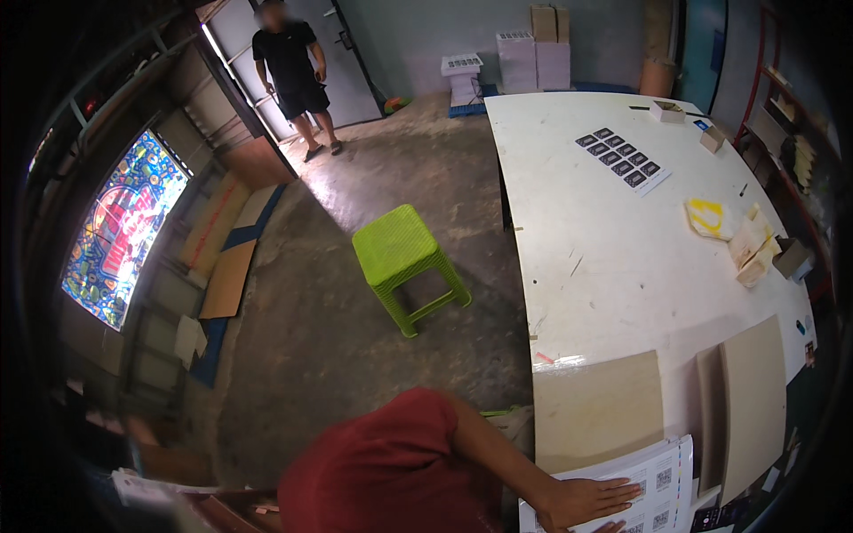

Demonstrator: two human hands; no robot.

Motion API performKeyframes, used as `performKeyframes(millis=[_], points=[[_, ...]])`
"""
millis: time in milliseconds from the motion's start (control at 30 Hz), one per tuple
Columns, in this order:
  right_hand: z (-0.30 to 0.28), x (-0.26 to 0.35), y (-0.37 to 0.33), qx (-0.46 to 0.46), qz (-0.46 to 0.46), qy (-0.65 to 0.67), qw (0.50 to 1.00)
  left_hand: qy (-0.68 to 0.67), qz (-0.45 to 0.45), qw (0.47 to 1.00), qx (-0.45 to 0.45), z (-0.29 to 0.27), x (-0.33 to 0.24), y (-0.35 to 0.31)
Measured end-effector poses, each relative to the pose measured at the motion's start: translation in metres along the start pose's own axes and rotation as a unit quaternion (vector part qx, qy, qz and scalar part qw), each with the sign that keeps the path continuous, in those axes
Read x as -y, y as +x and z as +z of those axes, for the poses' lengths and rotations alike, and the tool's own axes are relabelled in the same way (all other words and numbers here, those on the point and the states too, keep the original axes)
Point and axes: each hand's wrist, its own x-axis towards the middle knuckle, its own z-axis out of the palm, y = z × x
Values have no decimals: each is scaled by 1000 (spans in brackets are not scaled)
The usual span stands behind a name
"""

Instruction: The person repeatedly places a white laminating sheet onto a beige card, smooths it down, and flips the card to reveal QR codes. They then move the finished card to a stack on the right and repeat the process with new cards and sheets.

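My left arm, in a red sleeve (391,444), reaches from the bottom middle toward the table at the lower right. Palm down, my left hand (582,502) lies on a stack of white printed sheets (671,457) with square black codes on them. Its fingers are stretched out and point to the right, gripping nothing. The frame's lower edge cuts off part of the hand and stack. My right hand is out of view. Behind the stack a flat tan board (604,391) rests on the white table (595,284).
Upright tan boards (751,409) stand right of the sheets. Farther along are a sheet of dark labels (622,162), a yellow-and-white packet (706,218) and small boxes. A green stool (400,249) is on the floor. A person (289,71) stands by the doorway; paper stacks (517,62) line the wall.
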Motion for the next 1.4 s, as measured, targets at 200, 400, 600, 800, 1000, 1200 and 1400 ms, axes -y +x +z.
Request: performKeyframes(millis=[200,400,600,800,1000,1200,1400], points=[[-9,-42,55,8,-90,26,996,-18,5,1000,-16,-5,-3,0],[2,-37,58,-44,-126,19,991,23,-22,999,-20,1,-2,0],[164,-86,-72,-99,-152,-118,976,22,-45,996,-72,4,-6,2],[159,-55,-67,-127,-106,-75,983,131,-16,991,-3,25,-5,-10],[28,27,-24,-119,-74,199,970,-97,-45,992,69,11,-11,-20],[5,30,-11,-75,105,143,981,-60,-118,987,86,-20,-10,-22],[8,22,-8,-101,121,95,983,100,-34,984,143,-41,-16,-4]])
